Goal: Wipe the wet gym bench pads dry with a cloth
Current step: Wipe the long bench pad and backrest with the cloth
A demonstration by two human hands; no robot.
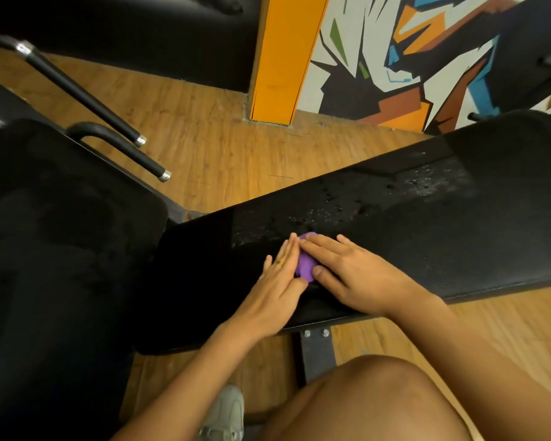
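The person's left hand (275,281) wore a thin yellowish ring (280,262) on one of its middle fingers, though blur hid its detail, and the right hand (347,275) was bare. The left forearm (185,370) and right forearm (458,338) were uncovered to the frame's edge, as was the knee (372,396). One foot wore a pale grey-white sports shoe (226,412) with a panelled upper, seen blurred
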